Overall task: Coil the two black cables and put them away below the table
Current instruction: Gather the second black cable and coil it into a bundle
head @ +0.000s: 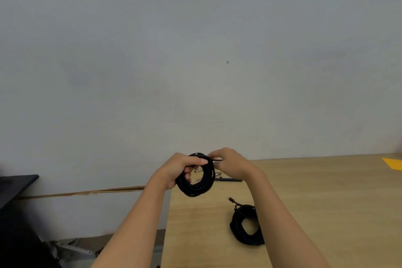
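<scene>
- Black coil [195, 189]: held upright in the air above the near-left corner of the bench [326, 202], its turns bunched into one ring.
- Left grip [180, 167]: closed round the left side of the coil, fingers through the ring and thumb over the top.
- Right grip [232, 163]: pinching a thin black tail [218, 159] at the top of the coil. Whether this is the cable's end or a tie strap cannot be told.
- Second coil [236, 226]: lying flat on the bench, near the front and under the right forearm, with one plug [230, 199] sticking out loose. No tie is visible on it.
- Step in hand, as judged: securing the held coil. Neither coil is below the bench yet, and the storage place is not in view.
- Risk, turns springing open: if the left grip slackens before the tail is fixed, stiff cable will likely unwind and need recoiling.
- Risk, tail slip: the pinch is narrow, so a hard pull could free the tail and loosen the outer turn.
- Risk, snagging: the right forearm passes just over the second coil, so a low sweep could drag it or catch its loose plug.
- Risk, knock-off: a pen [230, 179] lies just behind the held coil and could be pushed about when the coil is lowered.
</scene>
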{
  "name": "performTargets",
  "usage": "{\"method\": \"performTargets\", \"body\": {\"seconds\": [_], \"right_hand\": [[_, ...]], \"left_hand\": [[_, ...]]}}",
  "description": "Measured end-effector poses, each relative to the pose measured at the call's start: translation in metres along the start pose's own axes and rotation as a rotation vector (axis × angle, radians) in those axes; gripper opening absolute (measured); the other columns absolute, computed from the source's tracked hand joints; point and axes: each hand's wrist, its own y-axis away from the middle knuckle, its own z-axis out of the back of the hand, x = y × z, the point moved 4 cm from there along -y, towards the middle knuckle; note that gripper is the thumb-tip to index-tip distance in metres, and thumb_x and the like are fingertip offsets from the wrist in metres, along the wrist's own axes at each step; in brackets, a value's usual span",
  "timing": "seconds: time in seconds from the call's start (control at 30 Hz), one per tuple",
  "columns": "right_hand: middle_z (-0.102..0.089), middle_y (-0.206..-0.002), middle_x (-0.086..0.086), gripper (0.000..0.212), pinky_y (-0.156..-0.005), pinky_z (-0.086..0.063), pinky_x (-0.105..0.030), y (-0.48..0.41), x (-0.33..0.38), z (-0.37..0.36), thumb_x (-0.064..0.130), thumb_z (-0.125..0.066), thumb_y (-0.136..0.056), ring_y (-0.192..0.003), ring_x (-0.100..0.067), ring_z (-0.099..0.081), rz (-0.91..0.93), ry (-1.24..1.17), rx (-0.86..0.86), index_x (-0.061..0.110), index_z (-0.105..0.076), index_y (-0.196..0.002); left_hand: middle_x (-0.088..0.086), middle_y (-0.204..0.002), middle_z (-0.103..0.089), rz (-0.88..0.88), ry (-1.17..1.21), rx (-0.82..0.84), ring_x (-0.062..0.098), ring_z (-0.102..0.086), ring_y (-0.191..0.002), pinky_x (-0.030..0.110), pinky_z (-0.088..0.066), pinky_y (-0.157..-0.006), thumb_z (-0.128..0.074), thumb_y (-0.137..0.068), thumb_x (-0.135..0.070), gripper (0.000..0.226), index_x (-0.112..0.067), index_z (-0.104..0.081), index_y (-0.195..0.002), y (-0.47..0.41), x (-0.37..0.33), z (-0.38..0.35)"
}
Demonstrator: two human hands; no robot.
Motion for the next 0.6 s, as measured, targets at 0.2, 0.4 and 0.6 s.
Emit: {"method": "performTargets", "body": {"seconds": [0.2,0.4,0.6], "right_hand": [[-0.047,-0.058,-0.002,0.028,-0.054,-0.036,-0.025,0.004,-0.018,0.007,0.032,-0.058,-0.093,-0.053,-0.015,-0.042,-0.005,-0.22,-0.283,0.014,-0.065,-0.072],[-0.067,-0.076,-0.004,0.03,-0.067,-0.044,-0.03,0.011,-0.014,-0.022,0.034,-0.047,-0.097,-0.073,-0.021,-0.059,-0.02,0.078,-0.233,0.016,-0.071,-0.101],[-0.053,-0.058,-0.01,0.018,-0.052,-0.033,-0.028,0.013,0.042,-0.026,0.01,-0.049,-0.079,-0.062,-0.03,-0.047,0.208,0.466,-0.11,0.005,-0.064,-0.071]], "left_hand": [[-0.005,-0.048,-0.034,-0.093,0.363,-0.029,0.006,-0.033,-0.033,0.019,-0.037,-0.042,-0.059,-0.088,-0.02,0.022,-0.013,-0.053,-0.068,0.002,-0.013,0.009],[-0.004,-0.044,-0.049,-0.19,0.81,-0.644,0.005,-0.051,-0.033,0.027,-0.049,-0.059,-0.072,-0.081,-0.018,0.029,-0.012,-0.051,-0.062,-0.001,-0.018,0.022],[0.001,-0.052,-0.061,-0.215,0.024,-0.823,0.012,-0.056,-0.05,0.029,-0.047,-0.056,-0.081,-0.065,-0.041,0.04,-0.008,-0.06,-0.061,0.001,-0.012,0.007]]}}
